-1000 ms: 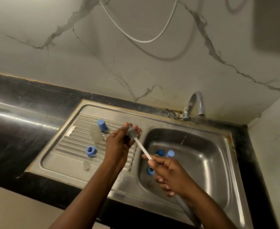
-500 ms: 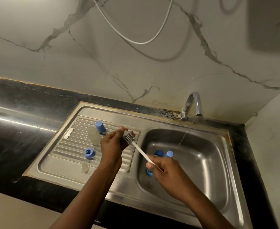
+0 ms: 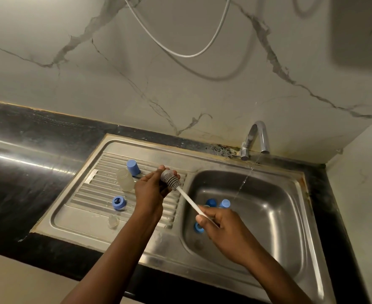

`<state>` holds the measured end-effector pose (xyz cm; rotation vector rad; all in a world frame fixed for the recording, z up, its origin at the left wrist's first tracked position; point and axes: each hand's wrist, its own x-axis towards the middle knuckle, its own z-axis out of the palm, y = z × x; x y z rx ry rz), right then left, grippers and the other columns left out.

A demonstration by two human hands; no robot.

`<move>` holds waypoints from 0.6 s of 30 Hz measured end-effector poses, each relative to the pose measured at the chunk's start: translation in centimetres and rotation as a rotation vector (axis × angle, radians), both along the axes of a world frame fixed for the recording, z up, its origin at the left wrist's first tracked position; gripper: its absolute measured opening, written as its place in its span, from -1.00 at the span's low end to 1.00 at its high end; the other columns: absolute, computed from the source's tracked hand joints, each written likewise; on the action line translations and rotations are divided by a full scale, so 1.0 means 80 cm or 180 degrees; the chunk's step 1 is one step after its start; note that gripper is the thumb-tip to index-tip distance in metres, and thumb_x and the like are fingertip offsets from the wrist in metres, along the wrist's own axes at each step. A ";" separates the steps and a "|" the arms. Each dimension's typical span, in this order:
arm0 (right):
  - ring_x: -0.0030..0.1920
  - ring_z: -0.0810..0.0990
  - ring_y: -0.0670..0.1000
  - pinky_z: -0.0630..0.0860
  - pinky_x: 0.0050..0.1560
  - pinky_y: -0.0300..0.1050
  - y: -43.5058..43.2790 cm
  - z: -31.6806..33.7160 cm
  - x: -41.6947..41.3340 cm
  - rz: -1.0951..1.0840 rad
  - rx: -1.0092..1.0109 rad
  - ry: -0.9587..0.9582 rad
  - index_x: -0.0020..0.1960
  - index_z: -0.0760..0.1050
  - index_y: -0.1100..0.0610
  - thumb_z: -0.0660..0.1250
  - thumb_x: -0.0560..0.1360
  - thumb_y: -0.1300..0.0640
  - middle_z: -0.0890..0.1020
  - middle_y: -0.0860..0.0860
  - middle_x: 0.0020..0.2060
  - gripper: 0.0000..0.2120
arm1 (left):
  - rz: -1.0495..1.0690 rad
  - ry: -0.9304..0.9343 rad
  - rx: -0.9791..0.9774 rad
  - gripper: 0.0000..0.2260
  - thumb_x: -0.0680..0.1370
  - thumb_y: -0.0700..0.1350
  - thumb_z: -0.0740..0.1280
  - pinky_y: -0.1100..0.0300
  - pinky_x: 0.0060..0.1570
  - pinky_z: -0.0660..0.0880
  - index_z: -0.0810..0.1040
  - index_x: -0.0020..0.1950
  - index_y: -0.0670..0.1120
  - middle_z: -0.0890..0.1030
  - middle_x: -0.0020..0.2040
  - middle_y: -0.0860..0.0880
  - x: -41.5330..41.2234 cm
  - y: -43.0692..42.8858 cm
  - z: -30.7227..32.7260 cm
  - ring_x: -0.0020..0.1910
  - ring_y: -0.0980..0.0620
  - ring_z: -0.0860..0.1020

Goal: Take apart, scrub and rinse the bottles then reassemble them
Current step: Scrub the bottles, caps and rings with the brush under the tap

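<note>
Over the drainboard, my left hand (image 3: 151, 190) curls its fingers round the grey ribbed head of a bottle brush (image 3: 171, 180). Whether a small part lies under those fingers I cannot tell. My right hand (image 3: 221, 229) pinches the brush's white handle (image 3: 189, 201) above the basin's left edge. A clear bottle body (image 3: 125, 180), a blue cap (image 3: 133, 167), a blue screw ring (image 3: 118, 202) and a small clear teat (image 3: 113, 221) stand on the drainboard. More blue parts (image 3: 224, 203) lie in the basin, partly hidden by my right hand.
The steel sink (image 3: 275, 218) sits in a black counter (image 3: 27, 154). The tap (image 3: 256, 137) at the back runs a thin stream of water (image 3: 244, 183) into the basin. A white hose (image 3: 180, 52) hangs on the marble wall; another wall closes the right side.
More of the grey brush head shows beyond my left fingers than a second ago. My right hand has kept its hold on the handle. The parts on the drainboard have not moved.
</note>
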<state>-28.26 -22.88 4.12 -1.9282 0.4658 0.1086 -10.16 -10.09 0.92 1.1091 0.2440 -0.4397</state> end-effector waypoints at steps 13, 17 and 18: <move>-0.23 0.68 -0.06 0.65 -0.17 -0.06 -0.016 -0.013 -0.015 -0.0101 -0.1386 -0.0360 0.52 0.42 -0.27 0.19 0.70 -0.15 0.66 -0.10 -0.26 -0.61 | -0.0029 0.0175 -0.0115 -0.79 0.69 -0.09 0.37 -0.06 0.11 0.70 0.61 0.19 -0.23 0.75 0.07 -0.25 0.013 0.009 -0.006 0.06 -0.20 0.75; -0.24 0.67 -0.14 0.54 -0.23 -0.30 -0.010 -0.011 -0.011 -0.0269 -0.1125 -0.0493 0.44 0.47 -0.33 0.22 0.70 -0.13 0.61 -0.13 -0.33 -0.67 | -0.0150 -0.0079 -0.0117 -0.83 0.69 -0.13 0.34 -0.05 0.16 0.67 0.64 0.19 -0.20 0.77 0.06 -0.16 0.002 0.007 -0.004 0.08 -0.14 0.75; -0.23 0.66 -0.15 0.50 -0.25 -0.35 -0.005 -0.009 -0.009 -0.0257 -0.1109 -0.0460 0.45 0.45 -0.34 0.21 0.70 -0.12 0.61 -0.11 -0.32 -0.66 | -0.0172 -0.0146 -0.0083 -0.84 0.69 -0.15 0.34 -0.03 0.17 0.68 0.65 0.17 -0.20 0.78 0.01 -0.12 -0.001 0.004 -0.003 0.06 -0.10 0.75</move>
